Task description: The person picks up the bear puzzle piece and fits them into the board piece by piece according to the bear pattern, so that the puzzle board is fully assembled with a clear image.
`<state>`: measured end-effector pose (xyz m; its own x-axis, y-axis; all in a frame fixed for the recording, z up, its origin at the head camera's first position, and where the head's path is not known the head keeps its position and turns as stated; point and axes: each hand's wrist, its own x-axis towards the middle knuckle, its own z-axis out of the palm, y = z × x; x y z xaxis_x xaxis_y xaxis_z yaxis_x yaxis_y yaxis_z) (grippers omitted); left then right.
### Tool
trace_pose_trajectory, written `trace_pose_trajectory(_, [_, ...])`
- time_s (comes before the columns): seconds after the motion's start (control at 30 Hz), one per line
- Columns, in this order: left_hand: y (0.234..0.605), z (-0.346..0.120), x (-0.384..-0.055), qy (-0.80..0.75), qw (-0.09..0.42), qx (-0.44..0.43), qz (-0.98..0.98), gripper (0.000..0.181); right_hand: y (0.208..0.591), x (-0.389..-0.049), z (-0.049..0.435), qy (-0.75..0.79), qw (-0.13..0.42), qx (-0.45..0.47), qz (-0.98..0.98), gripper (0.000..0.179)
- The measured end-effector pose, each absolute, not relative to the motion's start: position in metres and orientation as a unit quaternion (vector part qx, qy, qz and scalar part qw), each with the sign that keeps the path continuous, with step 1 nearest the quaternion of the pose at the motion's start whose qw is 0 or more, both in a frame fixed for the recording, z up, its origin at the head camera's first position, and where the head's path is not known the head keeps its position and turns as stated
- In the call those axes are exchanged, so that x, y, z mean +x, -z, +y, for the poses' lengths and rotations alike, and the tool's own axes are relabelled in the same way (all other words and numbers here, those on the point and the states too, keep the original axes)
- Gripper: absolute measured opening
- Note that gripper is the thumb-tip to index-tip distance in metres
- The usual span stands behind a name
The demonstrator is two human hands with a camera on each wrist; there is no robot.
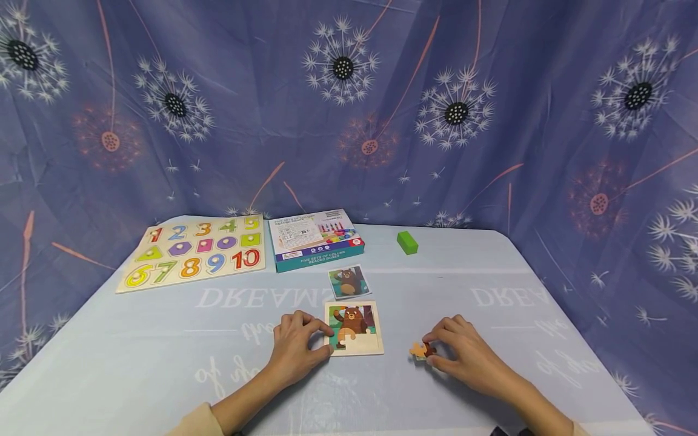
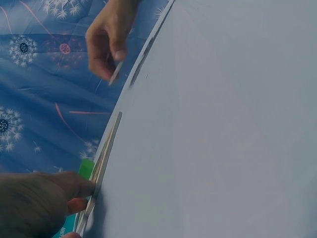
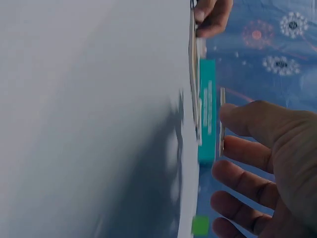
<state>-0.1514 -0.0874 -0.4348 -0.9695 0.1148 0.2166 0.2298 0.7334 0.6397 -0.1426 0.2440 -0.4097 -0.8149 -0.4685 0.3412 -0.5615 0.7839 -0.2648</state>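
A square bear puzzle board [image 1: 364, 346] lies on the table, with part of its lower area bare. At its left edge, my left hand [image 1: 297, 344] holds the frame with thumb and index finger. To the right of the board, my right hand [image 1: 463, 351] pinches a puzzle piece [image 1: 418, 350] coloured tan and dark brown between thumb and forefinger, raised off the table. In the right wrist view the piece [image 3: 222, 119] shows edge-on, its other fingers apart from it. Just behind the board lies a bear picture card [image 1: 349, 282].
A wooden number-and-shape board [image 1: 185, 248] lies at the back left. Beside it is a boxed toy set [image 1: 316, 239], with a small paper on top. A green block [image 1: 407, 243] stands at the back right. A dandelion-print curtain [image 1: 349, 121] hangs behind the table.
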Motion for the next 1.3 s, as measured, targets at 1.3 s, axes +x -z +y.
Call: trace_pose_trajectory(1.3, [0.435,-0.088,-0.152,0.349,0.087,-0.096,-0.928,0.018,0.418,-0.179,0.131,-0.157,0.091,0.318,-0.931,0.028])
